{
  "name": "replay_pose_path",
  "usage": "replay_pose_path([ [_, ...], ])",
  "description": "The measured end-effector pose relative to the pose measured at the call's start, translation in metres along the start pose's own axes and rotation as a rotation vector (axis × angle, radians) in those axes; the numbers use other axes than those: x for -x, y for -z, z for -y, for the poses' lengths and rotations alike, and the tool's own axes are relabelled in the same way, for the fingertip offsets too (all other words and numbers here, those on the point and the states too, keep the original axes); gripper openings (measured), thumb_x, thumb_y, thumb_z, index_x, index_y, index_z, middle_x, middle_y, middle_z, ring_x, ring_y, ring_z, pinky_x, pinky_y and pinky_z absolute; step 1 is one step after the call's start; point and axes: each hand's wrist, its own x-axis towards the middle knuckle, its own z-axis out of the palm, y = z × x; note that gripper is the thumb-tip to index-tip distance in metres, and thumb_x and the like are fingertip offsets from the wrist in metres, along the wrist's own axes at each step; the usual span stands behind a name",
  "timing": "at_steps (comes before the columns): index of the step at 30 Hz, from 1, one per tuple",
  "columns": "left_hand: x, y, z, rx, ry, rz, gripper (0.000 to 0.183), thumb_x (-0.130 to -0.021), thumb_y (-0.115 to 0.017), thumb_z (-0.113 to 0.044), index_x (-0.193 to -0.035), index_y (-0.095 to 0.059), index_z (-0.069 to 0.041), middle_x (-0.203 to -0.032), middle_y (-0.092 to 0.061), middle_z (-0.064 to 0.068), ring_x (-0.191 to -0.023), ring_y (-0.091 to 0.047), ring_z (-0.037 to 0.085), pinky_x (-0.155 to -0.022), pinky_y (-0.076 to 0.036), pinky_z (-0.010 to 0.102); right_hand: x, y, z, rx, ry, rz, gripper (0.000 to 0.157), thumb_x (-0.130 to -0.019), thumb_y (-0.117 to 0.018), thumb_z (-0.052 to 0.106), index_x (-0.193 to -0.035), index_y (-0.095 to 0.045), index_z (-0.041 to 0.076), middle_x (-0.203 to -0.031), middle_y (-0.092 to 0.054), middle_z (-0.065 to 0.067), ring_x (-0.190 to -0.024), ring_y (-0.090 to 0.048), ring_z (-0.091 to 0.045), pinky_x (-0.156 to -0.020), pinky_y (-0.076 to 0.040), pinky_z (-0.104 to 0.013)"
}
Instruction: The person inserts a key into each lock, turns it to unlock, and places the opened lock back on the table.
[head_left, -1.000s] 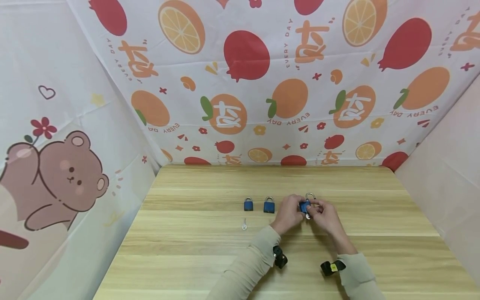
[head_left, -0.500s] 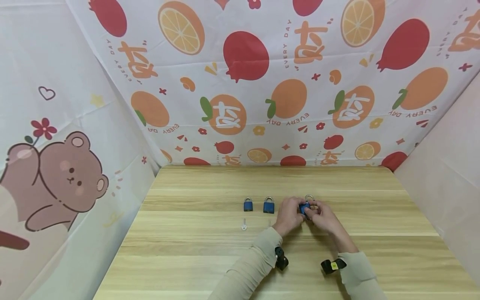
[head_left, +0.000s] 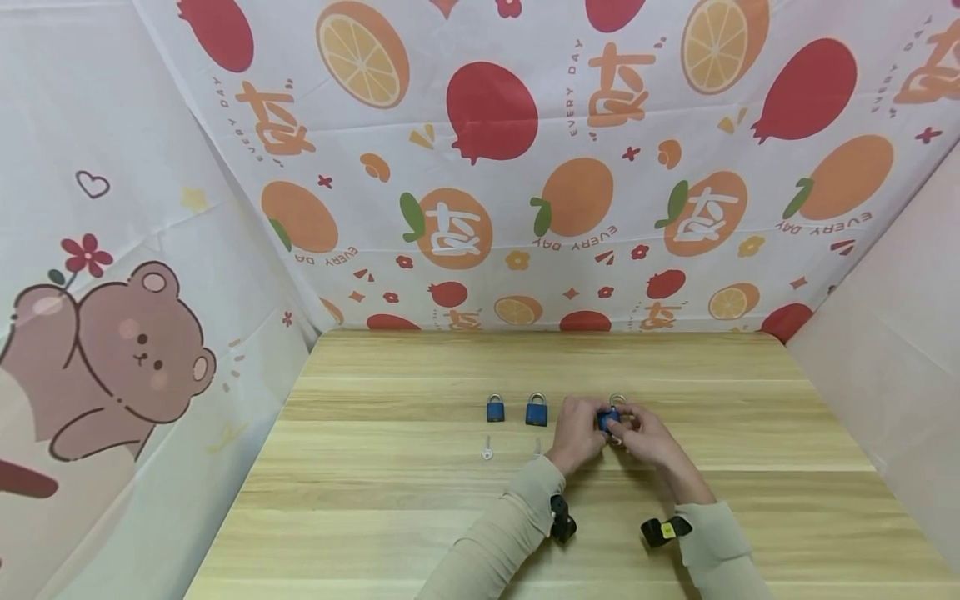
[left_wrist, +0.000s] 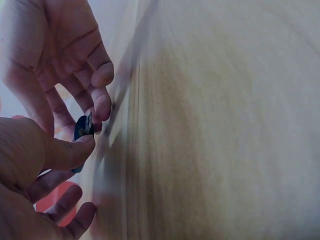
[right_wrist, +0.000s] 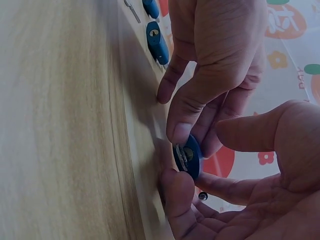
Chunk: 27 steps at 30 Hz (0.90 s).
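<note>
Both hands hold one small blue padlock (head_left: 609,418) right of the table's middle, its silver shackle (head_left: 618,400) pointing away. In the right wrist view, the left hand (right_wrist: 220,55) pinches the body (right_wrist: 194,155) by its edge with thumb and fingers. A flat metal key (right_wrist: 182,157) stands at the keyhole face, beside the left thumb. The right hand (head_left: 647,433) curls its fingers around the padlock's other side. A round metal shackle end (right_wrist: 202,196) shows apart from the body, near the right fingers. Seen from the left wrist, the left thumb (left_wrist: 70,152) presses the body (left_wrist: 80,131).
Two more blue padlocks stand left of the hands, a smaller one (head_left: 495,410) and a larger one (head_left: 536,412), both with shackles down. One key (head_left: 487,450) lies before the smaller, another (head_left: 537,447) before the larger. A fruit-print cloth (head_left: 585,200) hangs behind the wooden table (head_left: 375,500).
The key hanging below the held padlock has gone mostly behind the right fingers. The left hand has shifted slightly, uncovering a key before the larger padlock. The held padlock stays nearly in place.
</note>
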Motion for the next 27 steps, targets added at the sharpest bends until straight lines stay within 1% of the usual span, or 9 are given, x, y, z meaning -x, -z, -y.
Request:
replay_pose_path([
  [3, 0.0001, -0.0021, 0.0006, -0.028, -0.002, 0.002, 0.029, -0.078, -0.082, -0.004, -0.105, -0.080, -0.014, -0.100, -0.080, -0.004, -0.095, -0.067, 0.015, -0.091, -0.044, 0.027, -0.0001, 0.0006, -0.0001, 0.008, 0.001, 0.007, 0.054, -0.104, -0.056, 0.022, -0.148, -0.041, -0.005, -0.100, -0.063, -0.013, -0.076, -0.057, -0.018, -0.061, -0.048, -0.029],
  [8, -0.0003, -0.0043, 0.0007, -0.049, -0.011, -0.010, 0.029, -0.078, -0.081, -0.004, -0.104, -0.080, -0.015, -0.100, -0.080, -0.004, -0.093, -0.064, 0.014, -0.086, -0.041, 0.025, -0.0017, 0.0023, -0.0014, 0.016, 0.013, 0.022, 0.055, -0.103, -0.058, 0.021, -0.148, -0.041, -0.006, -0.093, -0.062, -0.010, -0.074, -0.056, -0.018, -0.059, -0.046, -0.028],
  [11, -0.0001, -0.0053, 0.0006, -0.067, -0.014, -0.012, 0.027, -0.078, -0.081, -0.005, -0.104, -0.081, -0.015, -0.100, -0.080, -0.004, -0.092, -0.065, 0.014, -0.084, -0.040, 0.024, -0.0021, 0.0030, -0.0026, 0.021, 0.024, 0.033, 0.054, -0.103, -0.058, 0.020, -0.146, -0.042, -0.008, -0.090, -0.060, -0.009, -0.074, -0.055, -0.018, -0.059, -0.046, -0.027],
  [17, 0.0012, -0.0051, 0.0012, -0.113, -0.036, -0.021, 0.024, -0.080, -0.082, -0.006, -0.102, -0.080, -0.013, -0.100, -0.081, -0.003, -0.092, -0.069, 0.014, -0.082, -0.040, 0.024, -0.0034, 0.0011, -0.0037, 0.020, 0.010, 0.040, 0.049, -0.103, -0.057, 0.018, -0.143, -0.045, -0.008, -0.087, -0.060, -0.009, -0.069, -0.053, -0.016, -0.057, -0.045, -0.027],
  [24, 0.0018, -0.0062, 0.0012, -0.159, -0.031, 0.003, 0.027, -0.080, -0.081, -0.007, -0.106, -0.080, -0.014, -0.104, -0.080, -0.004, -0.098, -0.066, 0.015, -0.083, -0.041, 0.023, -0.0020, 0.0023, -0.0031, 0.039, 0.015, 0.058, 0.054, -0.103, -0.058, 0.020, -0.146, -0.042, -0.008, -0.086, -0.057, -0.007, -0.067, -0.051, -0.015, -0.056, -0.043, -0.025],
  [27, 0.0014, -0.0056, 0.0010, -0.170, -0.029, 0.002, 0.026, -0.081, -0.080, -0.007, -0.106, -0.080, -0.015, -0.104, -0.080, -0.005, -0.098, -0.066, 0.016, -0.083, -0.042, 0.024, -0.0015, 0.0028, -0.0018, 0.043, 0.014, 0.074, 0.056, -0.103, -0.058, 0.022, -0.147, -0.041, -0.009, -0.083, -0.055, -0.006, -0.065, -0.049, -0.014, -0.055, -0.041, -0.025],
])
